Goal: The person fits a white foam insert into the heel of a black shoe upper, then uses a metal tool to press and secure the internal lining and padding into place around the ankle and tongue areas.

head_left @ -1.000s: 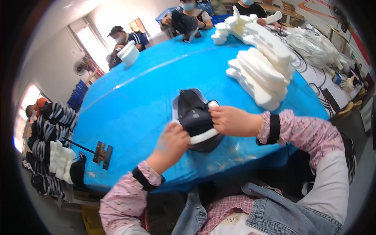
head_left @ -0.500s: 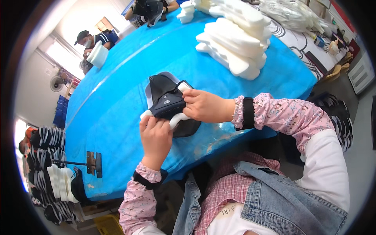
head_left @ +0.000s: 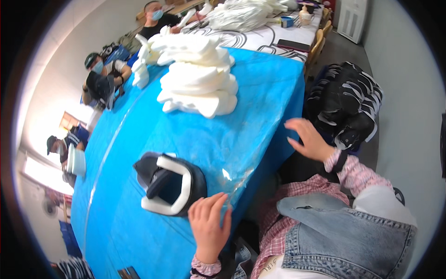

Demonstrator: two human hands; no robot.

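A dark cap lies on the blue-covered table, its opening facing up. A thick white foam strip bends in a U around the inside of that opening. Just beside the cap's near side is my left hand, empty, fingers extended over the table's edge. My right hand hangs in the air past the table's right edge, fingers apart and holding nothing. Nearest to it is a heap of black caps with pale grey edges.
Stacked white foam pieces stand on the far part of the table. Behind them, a patterned white table carries clear plastic bags, a pump bottle and a dark flat case. Several masked people sit along the far and left sides.
My view has turned to the right. Both hands have let go of the cap, now lying on the table. My right hand has moved out toward the heap of black caps.
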